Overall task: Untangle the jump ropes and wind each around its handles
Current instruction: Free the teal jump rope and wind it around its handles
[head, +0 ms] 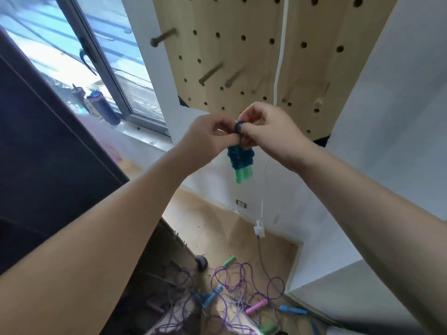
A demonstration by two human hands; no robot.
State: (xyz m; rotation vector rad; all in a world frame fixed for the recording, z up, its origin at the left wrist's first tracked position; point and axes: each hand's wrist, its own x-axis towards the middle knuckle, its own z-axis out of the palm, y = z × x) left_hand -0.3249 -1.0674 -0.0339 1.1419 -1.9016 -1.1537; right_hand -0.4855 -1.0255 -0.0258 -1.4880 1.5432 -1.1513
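Holding the work at chest height, the person has the left hand (210,135) pinched on the top of a blue rope bundle (240,157) wound round green handles (244,176); the right hand (263,129) has curled fingers working a blue loop (239,126) at its upper end. Judged risk: the last loop slips off before tucking, and the coils spring loose down the handles. Window frame (106,68) stands well left; the pegboard (242,44) and its pegs sit just behind the hands, a snag hazard if the bundle swings forward. Open room lies below, above the floor tangle of purple rope (237,284) still unsorted.
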